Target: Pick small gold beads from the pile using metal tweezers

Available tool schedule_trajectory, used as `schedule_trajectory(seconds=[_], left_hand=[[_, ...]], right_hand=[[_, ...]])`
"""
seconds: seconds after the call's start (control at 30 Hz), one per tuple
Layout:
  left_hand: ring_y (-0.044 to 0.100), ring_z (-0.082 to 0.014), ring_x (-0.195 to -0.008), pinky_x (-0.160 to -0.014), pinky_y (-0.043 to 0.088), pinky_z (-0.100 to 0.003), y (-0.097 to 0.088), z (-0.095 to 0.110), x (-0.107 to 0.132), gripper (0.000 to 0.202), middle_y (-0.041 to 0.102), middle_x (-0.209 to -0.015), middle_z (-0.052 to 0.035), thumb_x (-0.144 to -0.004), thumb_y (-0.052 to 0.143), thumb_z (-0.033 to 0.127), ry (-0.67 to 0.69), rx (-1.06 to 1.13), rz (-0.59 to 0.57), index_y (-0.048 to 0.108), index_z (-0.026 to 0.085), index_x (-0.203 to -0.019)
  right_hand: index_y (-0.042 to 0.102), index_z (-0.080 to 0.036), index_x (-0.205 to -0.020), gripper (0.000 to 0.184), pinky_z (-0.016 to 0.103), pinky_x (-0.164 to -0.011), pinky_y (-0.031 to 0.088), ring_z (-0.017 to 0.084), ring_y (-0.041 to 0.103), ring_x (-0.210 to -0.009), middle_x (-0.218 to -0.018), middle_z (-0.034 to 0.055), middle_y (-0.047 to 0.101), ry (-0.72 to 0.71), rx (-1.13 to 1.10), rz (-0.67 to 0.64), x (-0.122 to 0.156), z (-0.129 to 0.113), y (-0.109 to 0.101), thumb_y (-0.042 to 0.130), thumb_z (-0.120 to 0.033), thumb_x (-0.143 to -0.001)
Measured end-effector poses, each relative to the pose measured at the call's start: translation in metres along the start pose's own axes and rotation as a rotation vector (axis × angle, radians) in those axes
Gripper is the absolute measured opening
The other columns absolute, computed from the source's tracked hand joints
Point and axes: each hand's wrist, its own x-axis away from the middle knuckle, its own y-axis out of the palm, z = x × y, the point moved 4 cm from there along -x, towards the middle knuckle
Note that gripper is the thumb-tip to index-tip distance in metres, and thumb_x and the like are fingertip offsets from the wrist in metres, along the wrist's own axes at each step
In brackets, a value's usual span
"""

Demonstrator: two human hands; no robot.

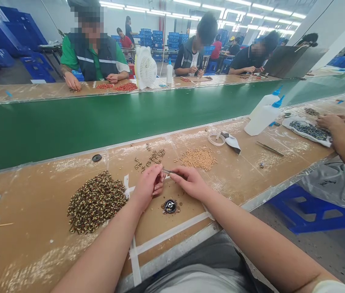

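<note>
My left hand is pinched shut on a tiny part I cannot make out, its fingertips meeting the tip of thin metal tweezers. My right hand is closed on those tweezers from the right. Both hover over the brown worktable. A big heap of small dark and tan pieces lies left of my left hand. A pile of small tan beads sits beyond my right hand. A few assembled pieces are scattered just ahead. A small black round cap rests below my hands.
A green conveyor belt runs past the table. Two white squeeze bottles with blue tips, a tape ring and spare tweezers lie to the right. A neighbour's hand works by dark parts. Across the belt sit several workers and a white fan.
</note>
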Motion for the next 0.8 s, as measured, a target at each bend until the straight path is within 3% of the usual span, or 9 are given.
schedule_trajectory(seconds=[0.2, 0.37, 0.57, 0.8], left_hand=[[0.031, -0.0033, -0.046, -0.040, 0.021, -0.014, -0.001, -0.003, 0.000, 0.049, 0.052, -0.072, 0.0036, -0.088, 0.082, 0.059, 0.000, -0.015, -0.018, 0.056, 0.018, -0.078], [0.027, -0.0039, -0.045, -0.041, 0.019, -0.015, -0.001, -0.003, 0.002, 0.056, 0.042, -0.065, 0.0060, -0.092, 0.076, 0.065, 0.052, -0.108, -0.029, 0.051, 0.019, -0.072], [0.028, -0.0054, -0.046, -0.042, 0.020, -0.016, -0.010, 0.006, 0.002, 0.056, 0.040, -0.061, 0.0067, -0.093, 0.073, 0.063, 0.171, -0.158, 0.161, 0.046, 0.020, -0.068], [0.031, -0.0056, -0.045, -0.044, 0.022, -0.016, -0.019, 0.009, 0.007, 0.050, 0.038, -0.052, 0.0093, -0.082, 0.085, 0.042, 0.240, -0.261, 0.263, 0.042, 0.021, -0.066]], right_hand=[[0.077, -0.021, -0.099, 0.029, 0.031, -0.072, 0.048, 0.018, 0.064, -0.075, -0.085, 0.0025, 0.076, 0.014, 0.013, 0.001, 0.001, -0.001, 0.000, 0.062, -0.044, -0.104], [0.077, -0.021, -0.094, 0.033, 0.031, -0.070, 0.045, 0.018, 0.061, -0.072, -0.079, 0.0015, 0.073, 0.000, 0.013, 0.005, 0.001, -0.001, 0.000, 0.062, -0.047, -0.105], [0.070, -0.020, -0.080, 0.036, 0.030, -0.066, 0.040, 0.017, 0.055, -0.068, -0.069, -0.0009, 0.062, 0.046, -0.008, 0.052, -0.001, 0.004, -0.002, 0.063, -0.047, -0.103], [0.066, -0.021, -0.077, 0.036, 0.030, -0.066, 0.039, 0.017, 0.053, -0.067, -0.070, -0.0015, 0.060, 0.043, -0.026, 0.071, -0.001, 0.002, -0.002, 0.063, -0.046, -0.102]])
